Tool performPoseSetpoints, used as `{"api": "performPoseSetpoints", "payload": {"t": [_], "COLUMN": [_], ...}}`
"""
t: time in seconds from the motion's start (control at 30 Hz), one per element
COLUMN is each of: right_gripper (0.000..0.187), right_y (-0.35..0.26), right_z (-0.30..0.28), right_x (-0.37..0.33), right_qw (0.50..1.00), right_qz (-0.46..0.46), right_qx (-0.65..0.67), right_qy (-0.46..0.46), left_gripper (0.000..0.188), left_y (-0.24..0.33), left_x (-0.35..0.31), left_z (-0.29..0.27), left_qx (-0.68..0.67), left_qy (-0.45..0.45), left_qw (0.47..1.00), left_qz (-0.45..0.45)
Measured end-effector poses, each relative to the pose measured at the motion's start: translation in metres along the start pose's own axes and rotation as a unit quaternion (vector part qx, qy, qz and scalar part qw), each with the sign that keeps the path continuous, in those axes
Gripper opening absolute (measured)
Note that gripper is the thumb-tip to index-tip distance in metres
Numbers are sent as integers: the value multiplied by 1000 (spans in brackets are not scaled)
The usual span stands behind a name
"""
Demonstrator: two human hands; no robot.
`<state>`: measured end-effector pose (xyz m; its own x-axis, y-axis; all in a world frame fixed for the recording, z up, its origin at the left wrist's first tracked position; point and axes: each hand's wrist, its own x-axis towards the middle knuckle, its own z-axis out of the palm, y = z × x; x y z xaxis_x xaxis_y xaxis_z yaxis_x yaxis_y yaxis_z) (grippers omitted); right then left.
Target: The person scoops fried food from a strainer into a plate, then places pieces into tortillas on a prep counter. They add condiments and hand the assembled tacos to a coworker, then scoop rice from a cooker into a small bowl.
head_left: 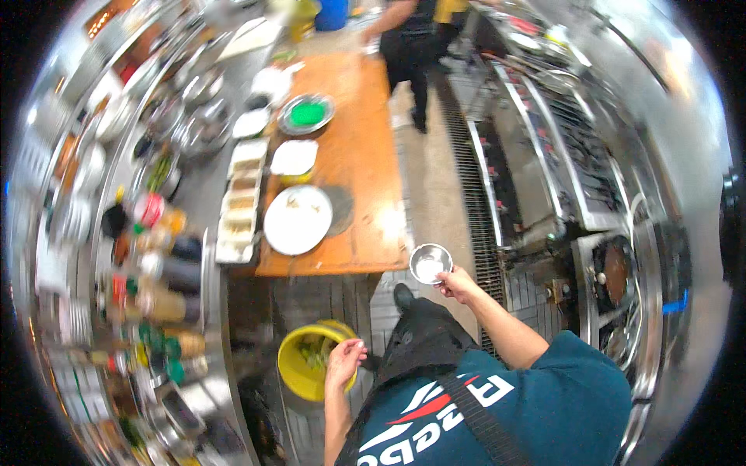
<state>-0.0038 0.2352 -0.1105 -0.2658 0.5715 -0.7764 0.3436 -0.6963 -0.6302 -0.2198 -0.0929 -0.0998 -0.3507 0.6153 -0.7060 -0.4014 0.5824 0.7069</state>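
My right hand (458, 285) grips a small round metal bowl (430, 264) by its rim, just off the table's near right corner. The inside of the bowl is shiny, and I cannot make out any contents. Lower and to the left, my left hand (346, 362) hangs beside the rim of a yellow bucket (293, 370). Its fingers are curled together; what they hold, if anything, is too small to name. Pale green scraps (317, 351) lie inside the bucket.
An orange-brown table (365, 155) bears a white plate (298, 225), a white-lidded tub (294, 158) and a metal bowl with green contents (307, 114). A tray of several compartments (242, 198) lines its left edge. Stoves (575, 147) stand right; another person (408, 54) is beyond.
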Motion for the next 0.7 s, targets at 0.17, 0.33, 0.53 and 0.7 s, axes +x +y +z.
{"api": "performPoseSetpoints", "payload": {"t": [0.17, 0.33, 0.53, 0.7], "right_gripper": [17, 18, 18, 18], "right_y": [-13, -59, -137, -217], "right_z": [-105, -192, -297, -356], "right_x": [73, 141, 180, 244], "right_qw": [987, 983, 984, 972], "right_qz": [8, -15, -27, -18], "right_qx": [130, 177, 160, 228], "right_qy": [93, 36, 73, 62], "left_gripper": [29, 30, 35, 50], "left_y": [88, 167, 252, 301], "left_x": [55, 144, 257, 319], "left_z": [69, 177, 316, 372], "left_qx": [47, 111, 239, 444], "left_qy": [-72, -93, -170, -214], "left_qw": [994, 989, 954, 866], "left_qz": [65, 18, 63, 86]}}
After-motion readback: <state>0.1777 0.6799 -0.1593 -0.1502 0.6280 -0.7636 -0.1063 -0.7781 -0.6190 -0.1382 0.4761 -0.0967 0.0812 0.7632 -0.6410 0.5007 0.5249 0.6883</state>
